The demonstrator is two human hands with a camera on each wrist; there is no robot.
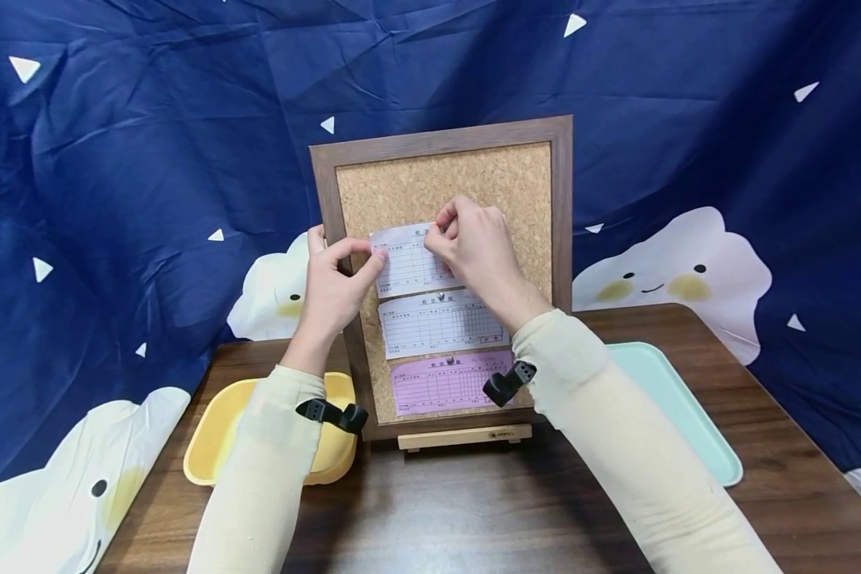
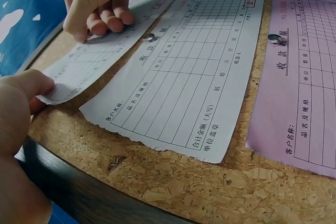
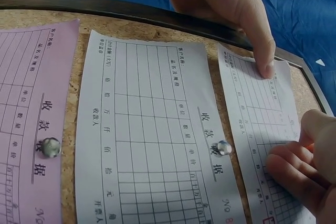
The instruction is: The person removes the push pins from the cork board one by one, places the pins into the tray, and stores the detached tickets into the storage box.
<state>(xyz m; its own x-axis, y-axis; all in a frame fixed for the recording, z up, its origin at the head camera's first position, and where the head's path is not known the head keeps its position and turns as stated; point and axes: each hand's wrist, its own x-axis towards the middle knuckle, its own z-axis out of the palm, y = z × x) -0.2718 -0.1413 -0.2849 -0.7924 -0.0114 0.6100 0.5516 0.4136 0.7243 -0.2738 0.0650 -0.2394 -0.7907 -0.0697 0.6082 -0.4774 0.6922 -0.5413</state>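
Observation:
A brown-framed corkboard (image 1: 438,183) carries three printed receipt slips, one above another. My left hand (image 1: 333,288) pinches the left edge of the top white receipt (image 1: 400,271), thumb in front. At that slip's top edge, the thumb and index finger of my right hand (image 1: 482,249) pinch together, with the other fingers curled; whatever small thing lies between the tips is hidden. Below, the middle white receipt (image 2: 178,87) is held by a silver pushpin (image 3: 224,148) at its top. The purple receipt (image 1: 430,387) at the bottom has another silver pushpin (image 3: 51,147).
The board leans on a small wooden easel (image 1: 466,436) on the dark wood table (image 1: 430,510). A yellow container (image 1: 204,438) stands to the left, partly behind my left forearm. A mint tray (image 1: 689,414) lies at the right. A blue cloth (image 1: 151,159) hangs behind.

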